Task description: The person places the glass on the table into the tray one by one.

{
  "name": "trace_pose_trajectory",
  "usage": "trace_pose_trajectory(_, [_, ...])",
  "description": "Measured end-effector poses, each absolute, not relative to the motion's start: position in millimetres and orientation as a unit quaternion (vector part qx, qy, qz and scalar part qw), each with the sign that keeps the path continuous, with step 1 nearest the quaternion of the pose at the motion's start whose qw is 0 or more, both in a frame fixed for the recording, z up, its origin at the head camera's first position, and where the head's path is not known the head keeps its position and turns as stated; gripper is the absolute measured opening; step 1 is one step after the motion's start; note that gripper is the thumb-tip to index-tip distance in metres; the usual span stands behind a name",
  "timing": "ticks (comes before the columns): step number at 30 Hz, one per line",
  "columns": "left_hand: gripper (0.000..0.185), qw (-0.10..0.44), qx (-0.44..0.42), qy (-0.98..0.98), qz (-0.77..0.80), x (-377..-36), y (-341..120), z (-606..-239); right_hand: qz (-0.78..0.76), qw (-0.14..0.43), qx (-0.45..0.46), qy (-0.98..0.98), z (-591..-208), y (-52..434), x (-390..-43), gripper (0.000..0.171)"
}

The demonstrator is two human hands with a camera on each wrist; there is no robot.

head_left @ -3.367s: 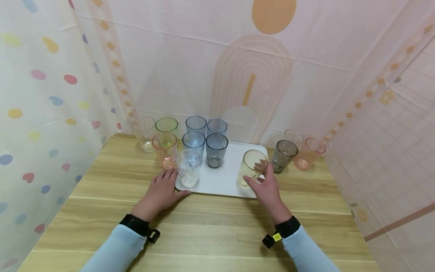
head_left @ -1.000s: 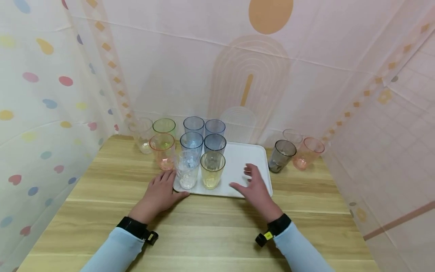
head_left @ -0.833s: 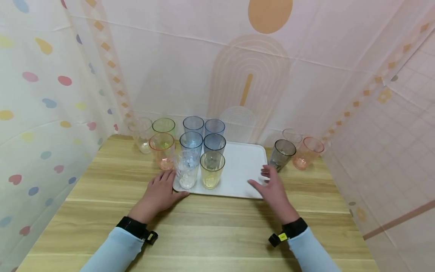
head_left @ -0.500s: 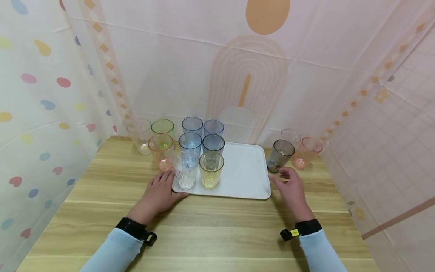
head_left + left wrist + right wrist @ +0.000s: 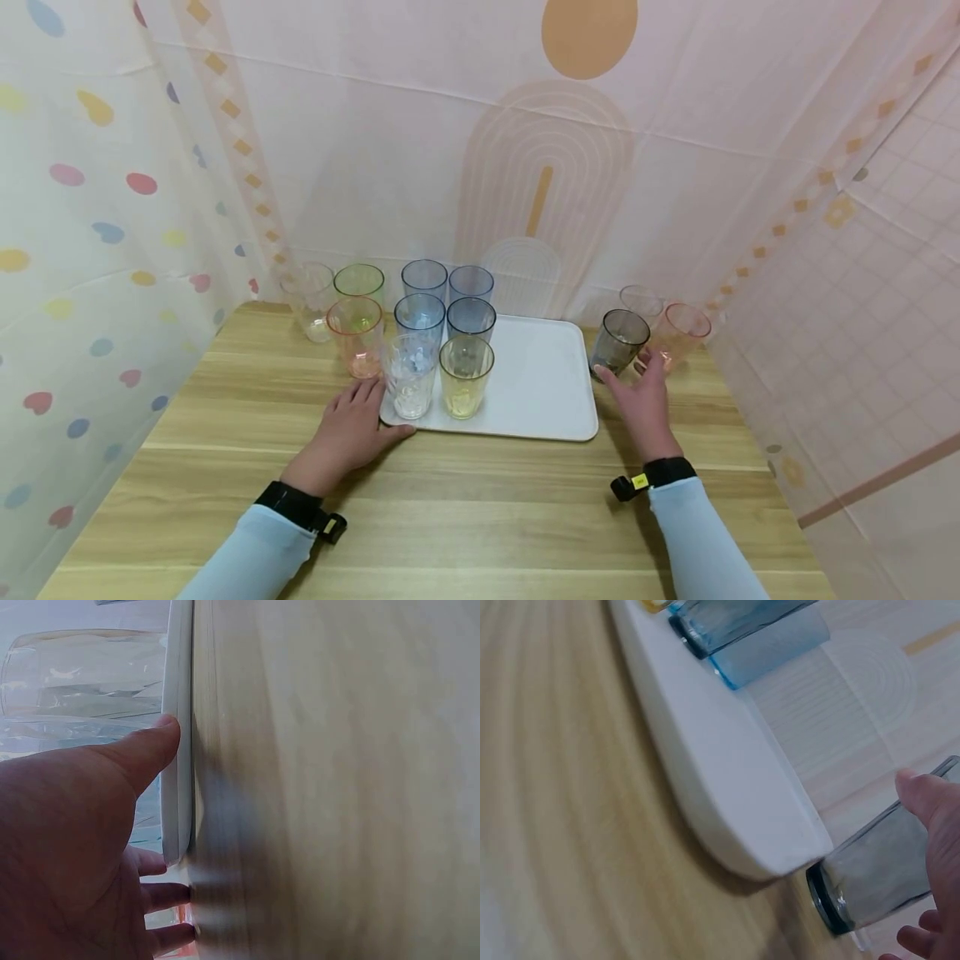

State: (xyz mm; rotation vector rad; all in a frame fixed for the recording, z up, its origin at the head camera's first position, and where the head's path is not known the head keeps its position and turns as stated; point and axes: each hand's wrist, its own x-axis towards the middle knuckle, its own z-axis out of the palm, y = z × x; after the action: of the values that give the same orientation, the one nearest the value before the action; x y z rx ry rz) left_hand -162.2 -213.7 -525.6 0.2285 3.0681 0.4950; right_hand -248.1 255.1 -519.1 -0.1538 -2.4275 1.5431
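My left hand (image 5: 351,433) lies with straight fingers at the front left corner of a white tray (image 5: 543,396), thumb against its front rim. My right hand (image 5: 642,400) reaches around a grey glass (image 5: 620,342) standing on the table just off the tray's right end. Its thumb is right at the glass's left side and its fingers are on the other side; in the right wrist view the lower fingertips (image 5: 913,941) stand slightly off the glass. On the tray stand a yellow glass (image 5: 465,383), a clear glass (image 5: 411,387) and several blue-tinted glasses (image 5: 420,312).
Left of the tray stand a pink glass (image 5: 356,342), a green glass (image 5: 360,283) and a clear glass (image 5: 311,304). Beyond the grey glass are another pink glass (image 5: 682,329) and a faint clear glass (image 5: 641,298). A patterned curtain (image 5: 375,167) hangs behind the wooden table (image 5: 480,517).
The yellow glass was moved left by my right hand and let go beside the clear one on the tray. That hand then went right to the grey glass. My left hand stayed put.
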Motion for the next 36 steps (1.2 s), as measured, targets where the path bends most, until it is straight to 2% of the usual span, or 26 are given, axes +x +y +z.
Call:
trace_pose_trajectory(7, [0.103, 0.009, 0.072, 0.984, 0.163, -162.3, -215.4, -528.1, 0.573, 0.141, -0.055, -0.805, -518.6, 248.0, -264.2, 0.101])
trace_pose_trajectory(14, [0.103, 0.011, 0.072, 0.984, 0.161, -163.0, -215.6, -528.6, 0.568, 0.160, -0.069, -0.805, -521.8, 245.7, -270.5, 0.084])
trace_pose_trajectory(21, [0.105, 0.015, 0.071, 0.984, 0.166, -164.3, -216.4, -531.6, 0.566, 0.166, -0.078, -0.804, -521.7, 245.4, -271.1, 0.078])
trace_pose_trajectory(28, [0.104, 0.009, 0.071, 0.984, 0.166, -166.4, -218.2, -534.2, 0.589, 0.177, -0.057, -0.787, -512.5, 241.9, -270.8, 0.080])
trace_pose_trajectory(36, [0.104, 0.009, 0.071, 0.984, 0.162, -166.8, -218.6, -535.7, 0.603, 0.162, -0.025, -0.780, -500.2, 227.6, -272.1, 0.079])
